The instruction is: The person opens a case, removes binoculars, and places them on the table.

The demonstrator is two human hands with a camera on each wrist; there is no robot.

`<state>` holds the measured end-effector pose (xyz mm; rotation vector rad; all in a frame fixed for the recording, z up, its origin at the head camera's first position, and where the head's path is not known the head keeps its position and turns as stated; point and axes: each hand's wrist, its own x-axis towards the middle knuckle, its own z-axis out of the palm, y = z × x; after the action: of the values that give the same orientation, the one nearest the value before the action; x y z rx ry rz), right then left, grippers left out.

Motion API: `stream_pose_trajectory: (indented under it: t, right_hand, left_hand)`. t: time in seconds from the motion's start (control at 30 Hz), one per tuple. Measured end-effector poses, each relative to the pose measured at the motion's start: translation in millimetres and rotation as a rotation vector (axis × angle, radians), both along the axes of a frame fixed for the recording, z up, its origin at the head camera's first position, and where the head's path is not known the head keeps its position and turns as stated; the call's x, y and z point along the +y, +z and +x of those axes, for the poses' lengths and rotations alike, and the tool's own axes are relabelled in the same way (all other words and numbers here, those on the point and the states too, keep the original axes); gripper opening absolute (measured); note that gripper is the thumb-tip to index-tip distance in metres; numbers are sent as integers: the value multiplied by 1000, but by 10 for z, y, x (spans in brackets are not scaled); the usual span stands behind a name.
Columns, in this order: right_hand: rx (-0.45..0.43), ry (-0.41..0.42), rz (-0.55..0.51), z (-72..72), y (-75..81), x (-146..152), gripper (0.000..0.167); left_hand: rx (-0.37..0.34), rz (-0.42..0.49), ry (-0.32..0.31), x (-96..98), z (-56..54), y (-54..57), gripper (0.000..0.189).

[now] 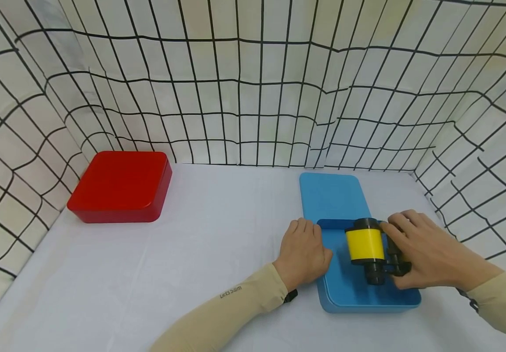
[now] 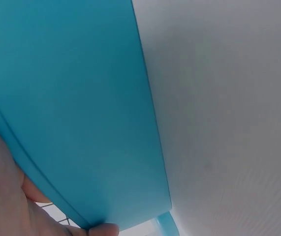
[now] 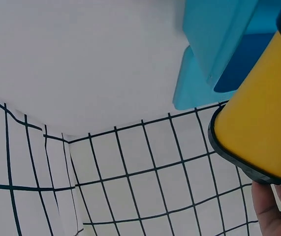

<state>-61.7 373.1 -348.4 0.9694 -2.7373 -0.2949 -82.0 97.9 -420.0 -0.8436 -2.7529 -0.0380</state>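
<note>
Black-and-yellow binoculars (image 1: 366, 244) are held by my right hand (image 1: 437, 254) over the open blue box (image 1: 369, 309), with the fingers and thumb around their right side. In the right wrist view, one yellow barrel (image 3: 263, 118) fills the right side, and fingertips (image 3: 265, 206) show beneath its black rim. At the box's left wall, my left hand (image 1: 302, 249) grips the rim with curled fingers. The left wrist view has that hand's digits along the edge of the blue wall (image 2: 81, 98). A flat blue lid (image 1: 334, 195) lies directly behind the box.
A red box (image 1: 121, 178) sits at the back left of the white-covered table (image 1: 218, 234). White walls with a black grid (image 1: 248, 98) enclose the table at the back and both sides.
</note>
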Motion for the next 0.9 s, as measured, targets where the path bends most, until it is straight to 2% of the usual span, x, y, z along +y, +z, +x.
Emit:
stream_pose_trajectory:
  t: [0.33,0.53,0.9]
  right_hand:
    - [15,7,12,-32,40,99,95]
    - [37,0,20,-55,92,155,95]
    - [54,18,32,-62,86,250,96]
  left_hand:
    - [-20,-18,-6,0,-24,4,28]
    - [2,3,-11,2,-29,-9,26]
    - [23,16,-15,3,-25,-28,26]
